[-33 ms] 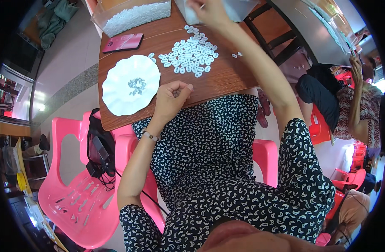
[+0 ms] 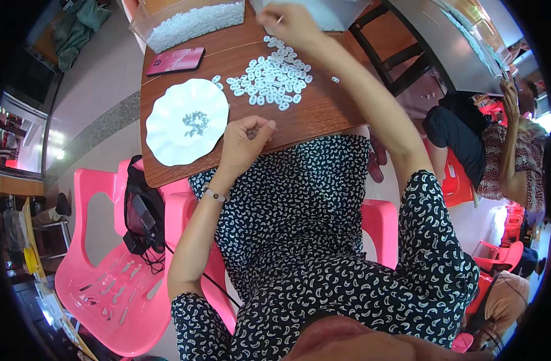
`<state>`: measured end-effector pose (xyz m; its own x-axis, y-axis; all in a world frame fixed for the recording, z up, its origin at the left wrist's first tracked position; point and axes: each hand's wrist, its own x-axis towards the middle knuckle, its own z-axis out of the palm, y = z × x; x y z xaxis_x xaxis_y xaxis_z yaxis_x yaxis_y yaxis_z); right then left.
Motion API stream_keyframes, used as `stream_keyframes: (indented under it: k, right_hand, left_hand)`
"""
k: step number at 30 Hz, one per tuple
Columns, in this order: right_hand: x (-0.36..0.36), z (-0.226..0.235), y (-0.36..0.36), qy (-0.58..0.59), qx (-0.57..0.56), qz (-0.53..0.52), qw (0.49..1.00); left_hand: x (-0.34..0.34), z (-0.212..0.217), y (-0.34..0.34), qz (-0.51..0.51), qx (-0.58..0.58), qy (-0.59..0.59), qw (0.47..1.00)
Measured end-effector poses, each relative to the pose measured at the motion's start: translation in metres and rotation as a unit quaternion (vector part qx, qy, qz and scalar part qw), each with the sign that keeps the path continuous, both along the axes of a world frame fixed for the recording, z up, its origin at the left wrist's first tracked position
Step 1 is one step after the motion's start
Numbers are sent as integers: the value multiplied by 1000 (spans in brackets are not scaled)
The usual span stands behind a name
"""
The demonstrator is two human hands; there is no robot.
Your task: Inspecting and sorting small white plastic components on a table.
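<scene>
My left hand (image 2: pixel 245 141) rests at the table's near edge with its fingers curled and thumb closed against them; whatever is inside is hidden. Beside it on the left lies a white scallop-edged plate (image 2: pixel 167 129) holding a small heap of tiny grey metal pieces (image 2: pixel 195 123). Beyond that hand is a pile of small white oval plastic pieces with two holes (image 2: pixel 275 78). My right hand (image 2: pixel 296 29), slightly blurred, is raised past the pile by a clear bin (image 2: pixel 332 15). Its fingers are pinched, with a small white piece (image 2: pixel 279 20) at the tips.
A clear bin of white pieces (image 2: pixel 197 27) stands at the far left of the brown table (image 2: pixel 311 120). A pink phone (image 2: pixel 176 61) lies before it. Pink chairs (image 2: pixel 116 301) are on the left; another person (image 2: pixel 510 150) sits at the right by a metal-topped table (image 2: pixel 444 48).
My right hand has moved left and a little nearer, away from the bin. My left hand keeps its place.
</scene>
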<state>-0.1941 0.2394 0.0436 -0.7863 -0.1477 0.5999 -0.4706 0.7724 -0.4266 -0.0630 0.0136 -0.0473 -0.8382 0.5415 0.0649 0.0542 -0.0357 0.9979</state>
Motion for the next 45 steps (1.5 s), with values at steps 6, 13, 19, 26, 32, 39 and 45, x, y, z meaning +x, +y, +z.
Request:
stream_keyframes:
  k: [6,13,19,26,32,39,45]
  right_hand:
    - [17,-48,-41,-161,155,77,972]
    - [21,-57,-56,-153,149,90,973]
    - [14,-57,-59,-235,127,77,961]
    - [13,-48,-59,-291,151,58,943]
    - [19,-48,-61,-271,199,28,941]
    - [24,-43,-65,-290,227,25,929]
    - [24,-55,-56,-212,145,73,964]
  left_hand:
    - [-1,-1,3,4,4,3,1000]
    - [1,0,0,3,-2,-6,1000]
    - [1,-2,2,3,13,-1,1000]
    - [1,2,1,8,1,11,1000]
    - [2,2,2,11,3,15,1000]
    - [2,-1,2,10,4,6,1000]
    - [2,0,3,10,2,5,1000]
